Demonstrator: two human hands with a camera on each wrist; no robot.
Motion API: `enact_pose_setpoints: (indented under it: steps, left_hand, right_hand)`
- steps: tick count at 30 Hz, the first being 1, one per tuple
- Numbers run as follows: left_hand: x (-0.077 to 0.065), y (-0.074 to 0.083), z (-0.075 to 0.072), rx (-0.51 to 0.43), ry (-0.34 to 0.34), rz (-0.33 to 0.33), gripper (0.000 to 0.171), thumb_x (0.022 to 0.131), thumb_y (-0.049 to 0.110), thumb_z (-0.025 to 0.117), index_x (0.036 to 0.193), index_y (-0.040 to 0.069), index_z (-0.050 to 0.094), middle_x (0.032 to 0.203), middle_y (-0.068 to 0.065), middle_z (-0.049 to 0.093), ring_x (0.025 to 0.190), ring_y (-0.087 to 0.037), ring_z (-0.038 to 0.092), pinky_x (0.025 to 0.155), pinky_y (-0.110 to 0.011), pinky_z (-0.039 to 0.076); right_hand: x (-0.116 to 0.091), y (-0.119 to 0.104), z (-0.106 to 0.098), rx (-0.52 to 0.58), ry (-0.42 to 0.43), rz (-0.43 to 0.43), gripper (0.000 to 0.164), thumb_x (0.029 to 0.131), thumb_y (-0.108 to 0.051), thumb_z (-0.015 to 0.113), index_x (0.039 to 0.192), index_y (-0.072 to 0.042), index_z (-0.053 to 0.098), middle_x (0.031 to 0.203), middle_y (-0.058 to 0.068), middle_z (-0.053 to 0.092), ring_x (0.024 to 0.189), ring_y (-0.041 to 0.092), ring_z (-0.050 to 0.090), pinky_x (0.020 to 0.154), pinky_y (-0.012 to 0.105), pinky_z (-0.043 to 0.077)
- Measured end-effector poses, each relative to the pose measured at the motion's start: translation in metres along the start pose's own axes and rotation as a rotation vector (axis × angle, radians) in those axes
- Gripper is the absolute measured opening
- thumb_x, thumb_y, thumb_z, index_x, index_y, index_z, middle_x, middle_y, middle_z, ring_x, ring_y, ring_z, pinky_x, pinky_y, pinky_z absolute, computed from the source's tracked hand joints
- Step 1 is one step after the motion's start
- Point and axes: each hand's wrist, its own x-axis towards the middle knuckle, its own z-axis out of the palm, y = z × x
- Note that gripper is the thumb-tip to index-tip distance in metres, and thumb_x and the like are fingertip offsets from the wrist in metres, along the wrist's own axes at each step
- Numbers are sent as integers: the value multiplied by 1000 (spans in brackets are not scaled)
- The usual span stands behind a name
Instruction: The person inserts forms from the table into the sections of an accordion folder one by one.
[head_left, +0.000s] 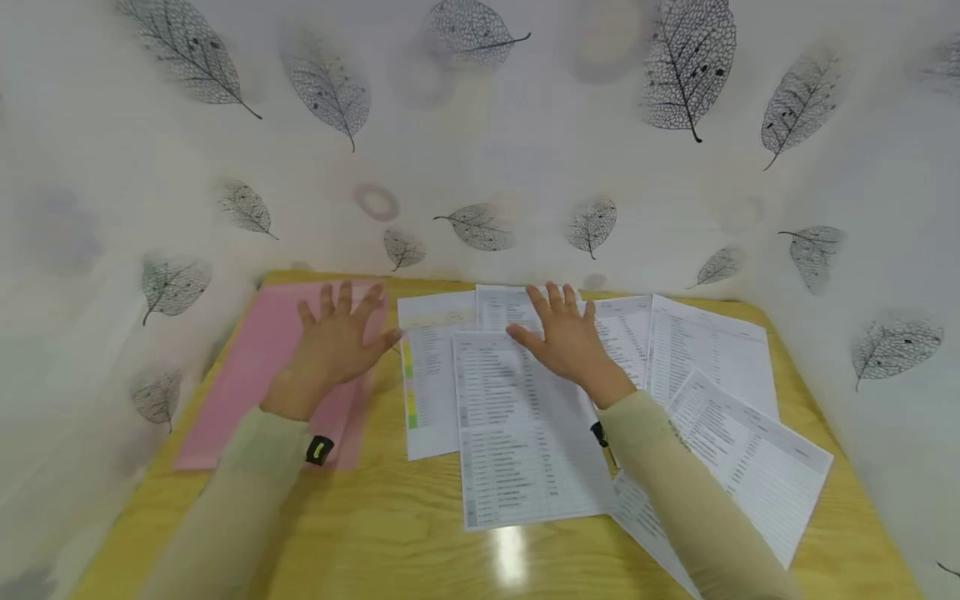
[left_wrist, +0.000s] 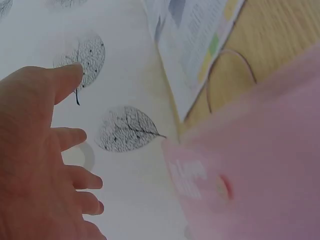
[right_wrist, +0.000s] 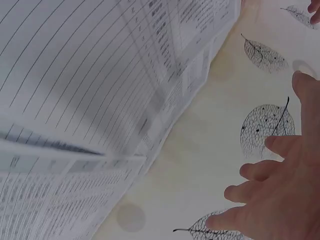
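Surfaces in paper, plastic, wood and cloth.
We list: printed sheets (head_left: 517,450), thin paper, smooth and matt; pink folder (head_left: 247,358), translucent plastic by its look, smooth; table (head_left: 390,542), wood with visible grain, its finish glossy enough to mirror a light; wall covering (head_left: 480,158), matt, its material unclear to us; sleeves (head_left: 247,479), soft-looking matt cloth; wrist bands (head_left: 319,450), of material we cannot tell.

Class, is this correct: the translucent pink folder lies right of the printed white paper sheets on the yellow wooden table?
Wrong side: the head view shows the translucent pink folder left of the printed white paper sheets, on the wooden table.
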Motion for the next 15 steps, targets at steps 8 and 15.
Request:
enact_pose_setpoints:
  steps: [8,15]
  left_hand:
    - [-6,-21,5,9,-48,-37,86,106,60,46,170,13,12,169,-40,2,155,-64,-2,114,-86,-4]
    - [-15,-40,8,11,-43,-46,87,106,59,48,169,8,16,167,-43,6,153,-66,3,113,-87,1]
  right_hand:
    - [13,-42,25,52,-70,-77,79,106,-64,46,170,-24,24,175,22,18,162,48,11,122,77,11]
    - [23,-84,52,8,-122,-146,78,105,-65,47,169,-27,26,175,18,22,162,45,15,123,74,15]
